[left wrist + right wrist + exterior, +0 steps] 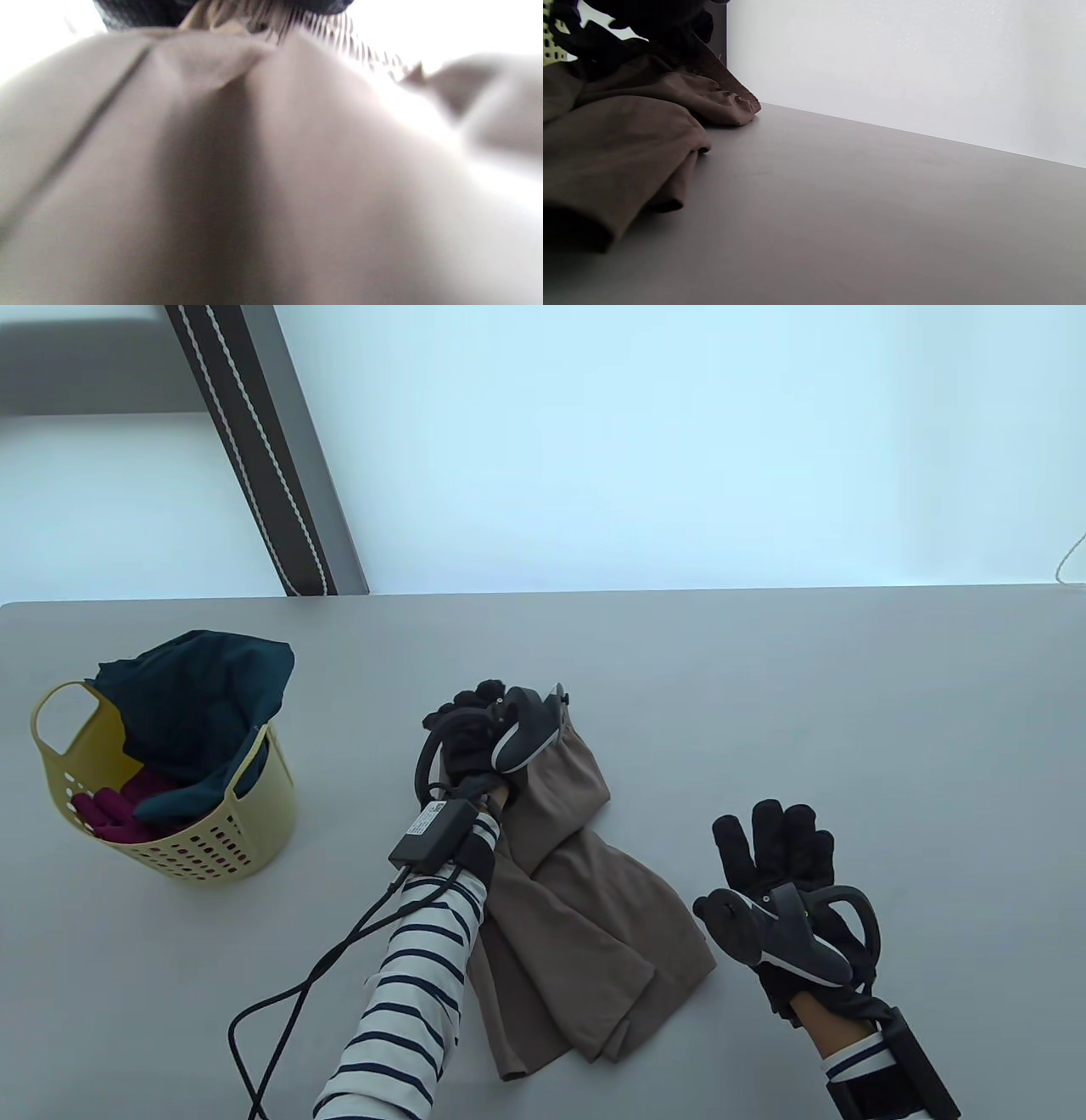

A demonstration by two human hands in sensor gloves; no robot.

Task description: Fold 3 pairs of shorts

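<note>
Taupe shorts (585, 916) lie bunched in the middle of the grey table (848, 712), waistband end toward the far side. My left hand (475, 721) grips that waistband end, fingers curled into the cloth. In the left wrist view the blurred taupe fabric (254, 169) fills the frame below my gloved fingers (135, 10). My right hand (776, 840) lies flat on the table to the right of the shorts, fingers spread, holding nothing. The right wrist view shows the shorts (628, 140) at its left on the table (882, 212).
A yellow perforated basket (212, 840) stands at the left of the table, holding dark teal (204, 687) and magenta (110, 810) garments. A black cable (314, 976) trails from my left wrist toward the near edge. A dark post (271, 458) stands behind the table.
</note>
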